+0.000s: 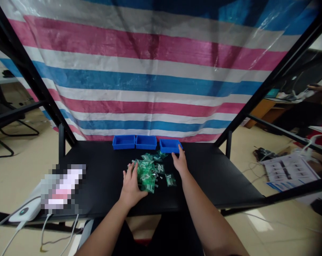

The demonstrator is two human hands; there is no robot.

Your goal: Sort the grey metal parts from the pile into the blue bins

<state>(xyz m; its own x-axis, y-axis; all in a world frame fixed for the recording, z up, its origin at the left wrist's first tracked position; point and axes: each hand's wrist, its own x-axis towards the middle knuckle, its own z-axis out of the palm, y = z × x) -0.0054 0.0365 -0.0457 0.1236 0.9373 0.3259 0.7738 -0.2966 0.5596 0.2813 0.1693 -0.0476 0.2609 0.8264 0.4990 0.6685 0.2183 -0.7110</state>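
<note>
A heap of small clear packets with green parts (148,170) lies in the middle of a black table (97,177). My left hand (131,186) rests on the heap's left side with its fingers spread flat. My right hand (180,161) reaches past the heap, fingers stretched out and touching the front edge of the right blue bin (169,145). Two more blue bins, the left one (123,142) and the middle one (146,142), stand beside it in a row at the table's back edge. Neither hand holds anything I can see.
A striped pink, blue and white tarp (150,71) hangs behind the table, framed by black metal bars (30,74). A white device with cables (25,209) and a blurred object sit at the table's left front. Papers (288,170) lie on the floor at right.
</note>
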